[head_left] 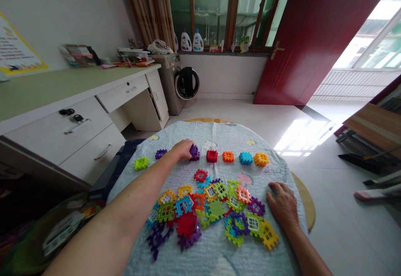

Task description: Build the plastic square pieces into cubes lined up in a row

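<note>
My left hand (183, 149) reaches across the cloth with its fingers closed on a dark purple stack of interlocking building tiles (195, 153) in the back row. Whether it grips one tile or the whole stack cannot be made out. To its right in the row are a red stack (212, 156), an orange stack (228, 157), a blue stack (246, 158) and a yellow stack (261, 159). Left of it lie purple tiles (161, 154) and a lime green stack (141, 163). My right hand (282, 203) rests on the cloth, fingers apart and holding nothing, beside a loose purple tile (256, 206).
A mixed heap of toothed tiles (216, 209) spreads over the near middle of the round table, which a pale blue cloth (219, 259) covers. A white desk (103, 96) stands at left, a washing machine (172, 83) behind, and a red door (300, 37) at right.
</note>
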{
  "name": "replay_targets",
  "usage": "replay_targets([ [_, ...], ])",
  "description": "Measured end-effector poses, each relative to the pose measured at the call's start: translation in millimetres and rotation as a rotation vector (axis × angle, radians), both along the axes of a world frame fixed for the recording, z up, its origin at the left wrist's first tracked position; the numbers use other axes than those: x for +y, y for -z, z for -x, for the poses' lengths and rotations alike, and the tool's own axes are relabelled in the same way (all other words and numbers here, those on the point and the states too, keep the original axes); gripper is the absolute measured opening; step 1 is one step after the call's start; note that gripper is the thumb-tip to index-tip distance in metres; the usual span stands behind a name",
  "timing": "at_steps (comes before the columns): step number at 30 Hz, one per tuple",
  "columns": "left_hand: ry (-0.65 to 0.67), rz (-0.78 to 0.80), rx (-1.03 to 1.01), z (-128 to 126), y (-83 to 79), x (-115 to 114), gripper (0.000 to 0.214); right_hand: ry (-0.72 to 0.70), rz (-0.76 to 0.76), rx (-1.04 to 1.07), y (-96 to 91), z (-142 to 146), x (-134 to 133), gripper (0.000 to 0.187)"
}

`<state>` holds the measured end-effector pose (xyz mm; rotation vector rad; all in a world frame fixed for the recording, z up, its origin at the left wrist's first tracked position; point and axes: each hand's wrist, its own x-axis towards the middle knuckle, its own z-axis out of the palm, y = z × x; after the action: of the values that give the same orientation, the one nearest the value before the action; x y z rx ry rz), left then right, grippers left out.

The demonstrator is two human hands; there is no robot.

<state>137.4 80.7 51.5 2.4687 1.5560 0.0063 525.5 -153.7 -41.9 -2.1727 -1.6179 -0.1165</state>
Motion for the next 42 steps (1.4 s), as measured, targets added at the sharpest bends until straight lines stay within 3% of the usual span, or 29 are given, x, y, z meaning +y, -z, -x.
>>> replay_targets([
  [3,-0.029,-0.050,-0.038,23,-15.3,5,0.053,0.003,0.003,-0.005,-1.0,1,0,0.031],
  [8,-0.146,-0.093,-0.037,93,-44.0,13,0.057,0.006,0.009,-0.021,0.2,1,0,0.032],
  [10,-0.186,-0.089,-0.003,119,-47.0,13,0.055,0.000,0.005,-0.025,1.5,0,0,0.033],
  [13,-0.211,-0.063,0.055,140,-37.6,9,0.053,-0.006,-0.003,-0.029,3.1,-2,1,0.034],
  [19,-0.212,0.005,0.144,138,-0.2,2,0.055,-0.017,-0.016,-0.037,5.2,-4,1,0.034],
  [23,-0.231,0.032,0.178,134,12.7,6,0.062,-0.019,-0.013,-0.036,7.9,-6,1,0.033],
  [27,-0.227,0.058,0.187,132,16.2,11,0.071,-0.017,-0.008,-0.041,10.1,-8,1,0.033],
  [32,-0.189,0.082,0.201,131,17.0,13,0.048,-0.020,-0.009,-0.046,8.8,-7,2,0.033],
  [36,-0.182,0.090,0.215,129,18.2,10,0.045,-0.020,0.000,-0.047,6.6,-6,1,0.034],
  [39,-0.184,0.100,0.227,128,18.9,7,0.049,-0.017,-0.002,-0.044,6.6,-6,1,0.035],
  [42,-0.193,0.100,0.229,133,16.0,7,0.067,-0.016,-0.003,-0.046,7.0,-6,1,0.035],
])
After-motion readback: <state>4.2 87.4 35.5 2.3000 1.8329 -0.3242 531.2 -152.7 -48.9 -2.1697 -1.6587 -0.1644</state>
